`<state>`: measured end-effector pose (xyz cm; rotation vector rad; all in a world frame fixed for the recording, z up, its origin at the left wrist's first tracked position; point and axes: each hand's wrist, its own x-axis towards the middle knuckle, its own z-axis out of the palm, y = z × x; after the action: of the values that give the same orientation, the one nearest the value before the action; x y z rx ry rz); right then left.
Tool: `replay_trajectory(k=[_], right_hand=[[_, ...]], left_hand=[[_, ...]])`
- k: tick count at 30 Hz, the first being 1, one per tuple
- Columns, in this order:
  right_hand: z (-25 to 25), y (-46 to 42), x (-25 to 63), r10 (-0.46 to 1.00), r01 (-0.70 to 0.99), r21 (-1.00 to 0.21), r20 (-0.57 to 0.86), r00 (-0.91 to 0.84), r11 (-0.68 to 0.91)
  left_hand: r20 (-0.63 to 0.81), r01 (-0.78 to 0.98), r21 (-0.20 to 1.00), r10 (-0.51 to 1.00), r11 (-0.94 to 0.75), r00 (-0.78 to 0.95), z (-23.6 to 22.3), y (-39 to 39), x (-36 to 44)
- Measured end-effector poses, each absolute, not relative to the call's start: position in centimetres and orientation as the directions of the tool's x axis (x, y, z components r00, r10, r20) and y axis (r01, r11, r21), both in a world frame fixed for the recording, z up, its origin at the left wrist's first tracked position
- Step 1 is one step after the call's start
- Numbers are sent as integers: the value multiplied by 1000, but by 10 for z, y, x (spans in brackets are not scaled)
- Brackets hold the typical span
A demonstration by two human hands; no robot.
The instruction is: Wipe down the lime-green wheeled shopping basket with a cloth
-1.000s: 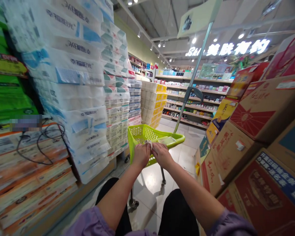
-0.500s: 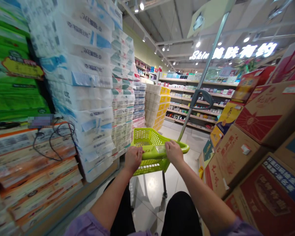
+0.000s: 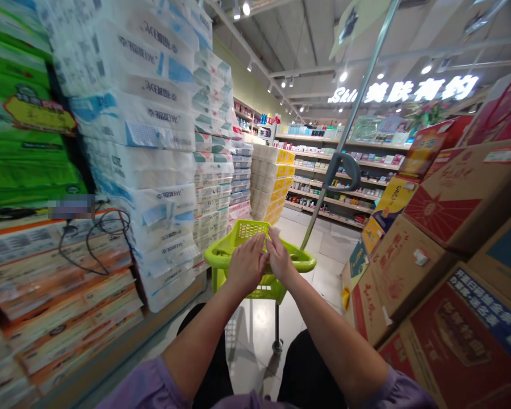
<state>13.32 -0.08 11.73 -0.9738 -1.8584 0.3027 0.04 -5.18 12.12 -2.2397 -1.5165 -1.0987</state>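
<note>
A lime-green shopping cart with a perforated basket stands right in front of me. My left hand is over the middle of its handle, fingers stretched forward and slightly bent. Close beside it my right hand also has its fingers extended, the two hands almost meeting at thumbs and fingertips. Both are off the handle's grip or only lightly over it; contact is hidden. A pale patch near the right fingertips is too small to make out. A metal pole with a grey looped grip rises by the cart's right side.
Tall stacks of wrapped toilet paper line the left, beside green packs and a black cable. Cardboard boxes are piled on the right. Stocked shelves stand ahead beyond the tiled floor.
Both hands have let go of the cart's handle and come together over its middle. The cart has turned slightly, and the pole has shifted left in view.
</note>
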Motion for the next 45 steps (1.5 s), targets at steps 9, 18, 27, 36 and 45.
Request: replay_trajectory(k=[9,18,27,36,45], right_hand=[[91,-15,200,722,918,-33,630,-287,394],[84,-22,175,617,941,-11,758,-213,339],[83,-26,171,585,935,-34,788,-192,353],[83,-28,170,468,929,52,853,-231,366],[81,-30,176,408,927,119,873,-268,356]], left_hand=[[671,947,183,737,-264,76,104,-50,-49],[704,930,93,683,-357,192,95,-58,-39],[721,956,224,692,-188,-33,102,-42,-65],[728,915,121,661,-384,181,102,-39,-26],[690,867,68,650,-494,317,99,-51,-24]])
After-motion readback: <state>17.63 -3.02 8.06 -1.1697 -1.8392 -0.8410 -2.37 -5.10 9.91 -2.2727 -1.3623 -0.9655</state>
